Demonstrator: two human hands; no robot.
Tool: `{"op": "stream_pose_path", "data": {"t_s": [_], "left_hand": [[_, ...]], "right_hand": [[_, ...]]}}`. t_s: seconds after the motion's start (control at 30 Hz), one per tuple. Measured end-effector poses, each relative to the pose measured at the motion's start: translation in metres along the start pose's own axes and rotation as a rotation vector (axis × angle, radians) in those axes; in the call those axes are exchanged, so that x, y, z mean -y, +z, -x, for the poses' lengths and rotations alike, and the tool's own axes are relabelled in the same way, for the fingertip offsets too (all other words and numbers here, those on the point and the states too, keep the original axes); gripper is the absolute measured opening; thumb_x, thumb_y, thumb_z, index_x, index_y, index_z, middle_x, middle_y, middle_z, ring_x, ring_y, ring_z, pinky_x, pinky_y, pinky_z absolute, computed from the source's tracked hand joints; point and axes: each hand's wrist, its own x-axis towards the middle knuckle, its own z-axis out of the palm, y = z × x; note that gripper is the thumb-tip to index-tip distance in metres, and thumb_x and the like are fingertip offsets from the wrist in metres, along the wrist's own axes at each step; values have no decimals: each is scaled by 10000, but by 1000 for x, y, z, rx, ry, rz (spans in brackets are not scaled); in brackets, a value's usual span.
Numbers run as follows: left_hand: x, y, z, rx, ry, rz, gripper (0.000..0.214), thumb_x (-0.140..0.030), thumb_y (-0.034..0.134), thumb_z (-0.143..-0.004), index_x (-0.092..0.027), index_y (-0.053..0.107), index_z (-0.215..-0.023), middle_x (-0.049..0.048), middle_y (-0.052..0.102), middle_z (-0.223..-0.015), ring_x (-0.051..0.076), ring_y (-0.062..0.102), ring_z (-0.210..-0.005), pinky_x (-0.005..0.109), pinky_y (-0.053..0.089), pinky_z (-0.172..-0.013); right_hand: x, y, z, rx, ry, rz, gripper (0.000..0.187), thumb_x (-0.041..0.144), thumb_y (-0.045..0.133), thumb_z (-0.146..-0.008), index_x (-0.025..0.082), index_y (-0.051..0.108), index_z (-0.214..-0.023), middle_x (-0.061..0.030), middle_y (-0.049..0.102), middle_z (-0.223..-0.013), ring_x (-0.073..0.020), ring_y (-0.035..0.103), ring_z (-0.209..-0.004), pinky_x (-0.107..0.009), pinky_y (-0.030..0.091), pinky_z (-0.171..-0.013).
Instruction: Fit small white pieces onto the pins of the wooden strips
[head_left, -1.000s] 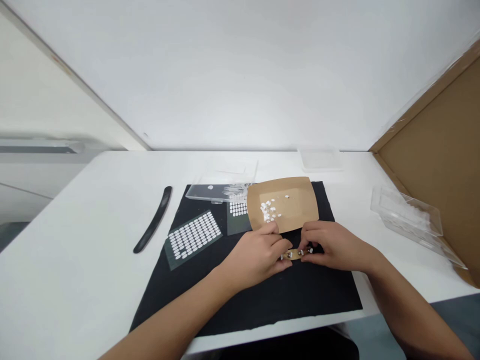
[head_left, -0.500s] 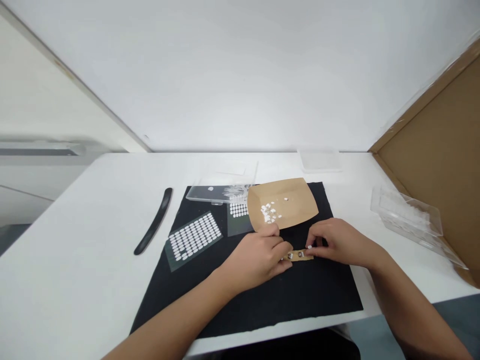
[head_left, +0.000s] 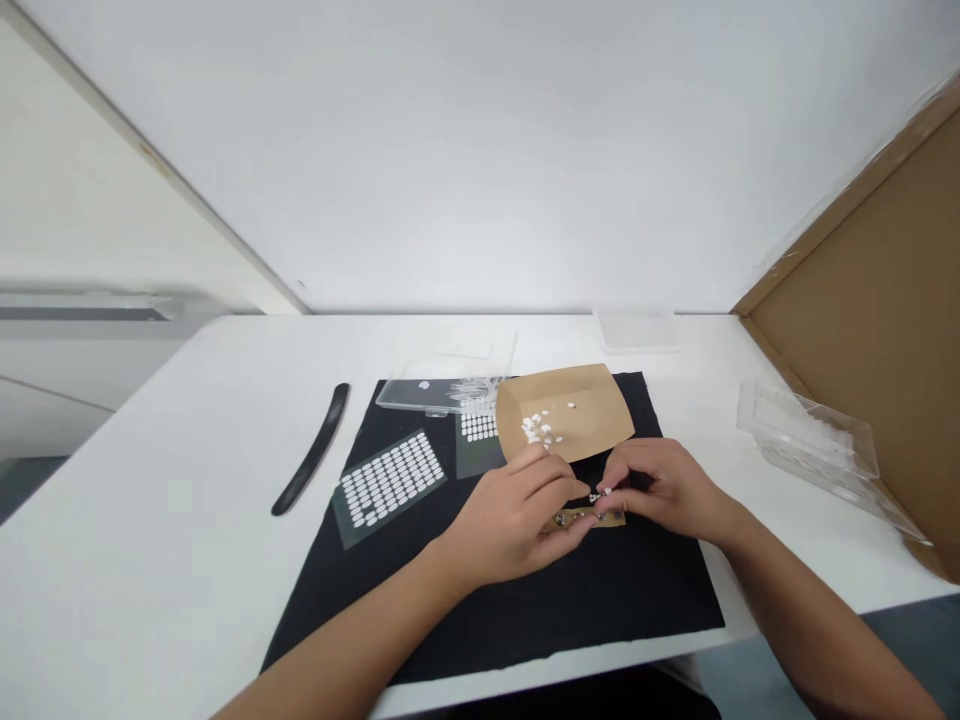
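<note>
A small brown strip with metal studs (head_left: 589, 518) lies on the black mat (head_left: 525, 590). My left hand (head_left: 517, 515) rests on the strip's left end with its fingers curled and pinched. My right hand (head_left: 660, 490) is just above the strip's right end, thumb and forefinger pinching a tiny white piece (head_left: 600, 495). Both hands meet over the strip, in front of a brown paper tray (head_left: 592, 430) that holds several small white pieces.
Two dark sheets of white oval stickers (head_left: 390, 478) lie left of the tray, a clear plastic lid (head_left: 420, 395) behind them. A black curved tool (head_left: 311, 462) lies on the white table. Clear plastic boxes (head_left: 814, 440) and a brown board (head_left: 885, 330) stand at right.
My right hand lifted off the strip's right end and now pinches a tiny white piece above it. The left hand's fingers rose slightly. The strip stayed on the mat.
</note>
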Motion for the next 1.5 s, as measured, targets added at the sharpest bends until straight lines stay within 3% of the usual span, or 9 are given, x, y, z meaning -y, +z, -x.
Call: {"op": "stream_pose_path", "data": {"t_s": [0.23,0.9,1.13,1.37,1.5], "left_hand": [[3,0,-1,-76,16,86,158,-172,745,-951,-177,677,-1094,74,756,-947,191,690,-832,329,568,-752],[3,5,-2,-195,-34,130,234,-76,785,-867,-186,671,-1040,38,781,-887,170,701,-767,323,575,-741],[3,3,-3,-204,-38,106,230,-82,790,-854,-193,675,-1019,36,788,-872,176,715,-770,321,593,-734],[4,6,-1,-222,-2,67,225,-75,780,-867,-186,666,-1025,41,785,-872,172,724,-759,330,598,-736],[5,7,0,-220,13,68,221,-75,775,-875,-184,667,-1035,40,785,-879,164,722,-759,324,599,-734]], "right_hand": [[5,13,-4,-133,-44,-169,190,380,867,-884,221,768,-860,0,741,-801,-130,672,-704,-251,503,-646],[9,16,-1,-209,-176,-16,242,331,810,-948,246,730,-1160,-7,792,-918,-126,733,-755,-239,581,-688],[8,15,-2,-234,-248,-14,109,231,816,-937,238,747,-1021,-10,797,-918,-140,744,-796,-259,589,-720],[10,14,-3,-196,-217,8,46,219,775,-968,239,750,-1001,-4,793,-919,-136,745,-807,-249,597,-737],[11,15,-3,-192,-275,47,36,198,736,-993,232,734,-1007,-10,788,-919,-132,744,-831,-242,599,-756]]}}
